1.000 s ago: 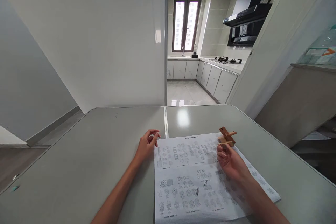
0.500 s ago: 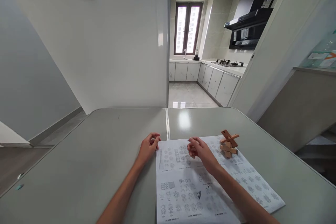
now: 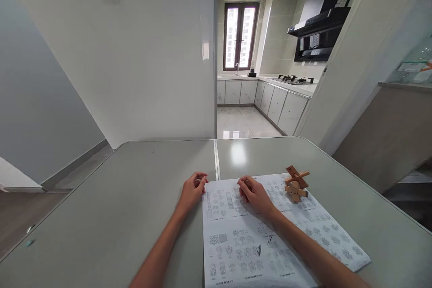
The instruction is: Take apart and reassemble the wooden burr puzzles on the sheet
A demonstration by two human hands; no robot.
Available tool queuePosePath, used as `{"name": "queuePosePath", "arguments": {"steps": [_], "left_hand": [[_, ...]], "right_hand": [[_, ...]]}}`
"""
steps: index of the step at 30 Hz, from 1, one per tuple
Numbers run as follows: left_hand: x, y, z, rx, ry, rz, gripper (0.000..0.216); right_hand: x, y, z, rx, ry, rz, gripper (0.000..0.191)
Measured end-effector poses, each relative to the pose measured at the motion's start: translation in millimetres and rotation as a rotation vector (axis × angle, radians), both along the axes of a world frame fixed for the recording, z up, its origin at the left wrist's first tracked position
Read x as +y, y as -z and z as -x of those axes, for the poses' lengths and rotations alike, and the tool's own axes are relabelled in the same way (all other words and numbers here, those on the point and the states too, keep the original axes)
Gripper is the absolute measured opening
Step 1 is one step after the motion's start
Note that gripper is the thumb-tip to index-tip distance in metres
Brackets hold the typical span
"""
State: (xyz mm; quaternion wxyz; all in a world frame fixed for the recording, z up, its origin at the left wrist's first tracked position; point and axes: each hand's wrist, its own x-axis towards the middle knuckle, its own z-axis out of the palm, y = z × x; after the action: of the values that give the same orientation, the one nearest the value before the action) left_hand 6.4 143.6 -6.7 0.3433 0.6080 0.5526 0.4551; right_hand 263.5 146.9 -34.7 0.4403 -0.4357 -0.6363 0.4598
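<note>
A printed instruction sheet (image 3: 232, 227) with rows of small line diagrams lies on the grey table. My left hand (image 3: 192, 191) rests at its top left corner, fingers loosely bent, a gap between thumb and forefinger, nothing visible in it. My right hand (image 3: 255, 195) is over the upper part of the sheet, fingers bent downward and slightly apart, with no object showing in it. To its right, at the sheet's upper right edge, stands a wooden burr puzzle (image 3: 296, 184) of interlocking light and darker brown pieces, touched by neither hand.
The grey table (image 3: 128, 216) has a seam (image 3: 217, 159) running away from me. A small greenish bit (image 3: 29, 243) lies near its left edge. Beyond the table are a white wall (image 3: 162, 54) and a kitchen doorway with cabinets (image 3: 248, 92) and a range hood (image 3: 320, 22).
My right hand has shifted slightly left and its fingers have turned down toward the sheet. My left hand, the sheet and the wooden puzzle stay in place; the view has shifted slightly.
</note>
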Motion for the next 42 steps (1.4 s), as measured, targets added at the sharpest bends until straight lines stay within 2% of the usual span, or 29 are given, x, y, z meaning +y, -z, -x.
{"name": "queuePosePath", "arguments": {"steps": [42], "left_hand": [[-1.5,-3.3,-0.7,0.106,-0.014,0.008,0.032]], "right_hand": [[-0.4,4.2,2.6,-0.084,0.0,-0.068,0.035]]}}
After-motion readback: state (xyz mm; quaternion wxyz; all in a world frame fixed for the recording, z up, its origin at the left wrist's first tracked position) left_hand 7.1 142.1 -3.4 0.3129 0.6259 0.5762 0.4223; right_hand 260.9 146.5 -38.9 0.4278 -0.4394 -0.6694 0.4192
